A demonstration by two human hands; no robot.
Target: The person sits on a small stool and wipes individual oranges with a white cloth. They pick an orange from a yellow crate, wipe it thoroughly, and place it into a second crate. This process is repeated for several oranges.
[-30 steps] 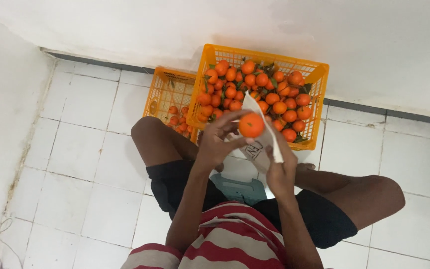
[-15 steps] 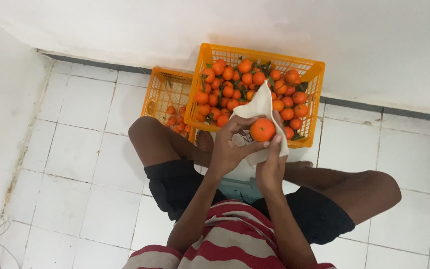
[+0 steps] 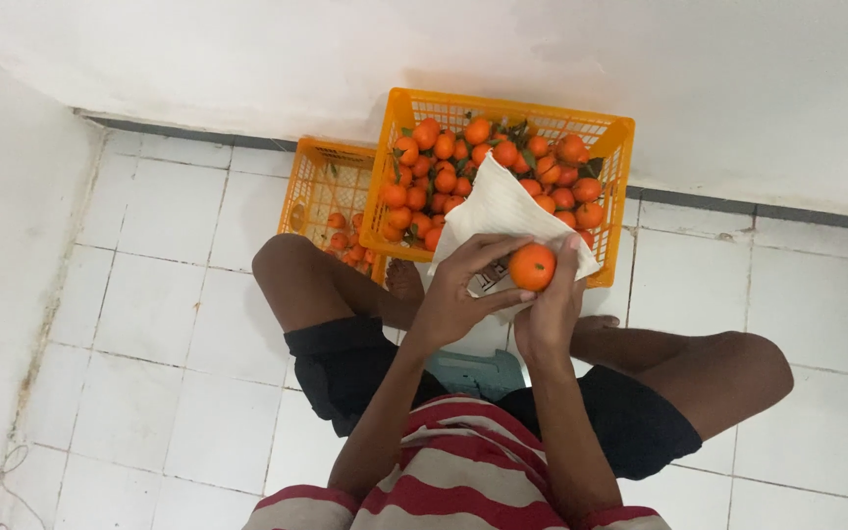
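Orange [image 3: 532, 267] betw both hands, on cloth [image 3: 498, 211].

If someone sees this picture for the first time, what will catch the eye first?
The big orange crate heaped with orange fruits, against the white wall at top centre. Just below it, the left hand and right hand together hold one orange fruit against a white cloth. A smaller, nearly empty crate stands to its left.

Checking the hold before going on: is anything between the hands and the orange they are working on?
Partly. The white cloth lies under and behind the orange, between it and the palms. The left hand holds cloth and fruit from the left; the right hand has fingertips directly on the orange's right side. Nothing else intervenes.
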